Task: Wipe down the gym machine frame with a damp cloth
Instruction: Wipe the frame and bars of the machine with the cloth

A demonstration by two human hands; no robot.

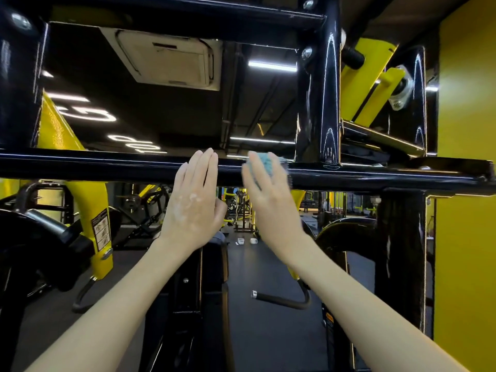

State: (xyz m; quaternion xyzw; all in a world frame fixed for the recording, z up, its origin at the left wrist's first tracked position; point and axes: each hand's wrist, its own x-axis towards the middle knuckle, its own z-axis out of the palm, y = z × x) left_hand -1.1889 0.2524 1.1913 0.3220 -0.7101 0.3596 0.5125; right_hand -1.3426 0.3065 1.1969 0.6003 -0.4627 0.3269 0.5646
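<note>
Both grips are reaching up to the black crossbar (107,165) of the machine frame. Left grip (193,205) is lying open, fingers straight and together, fingertips resting against the front of the crossbar; white smears are showing on its back. Right grip (271,208) is pressing a blue cloth (266,160) flat against the crossbar just beside the left grip, fingers lying roughly straight over it rather than curling round it. Its edges are motion-blurred, so finer finger detail is not readable. Cloth is sitting on the crossbar between the left grip and the black upright post (326,89), near the post's base. A yellow lever arm (90,210) is hanging below the crossbar, over dark floor (268,264).
</note>
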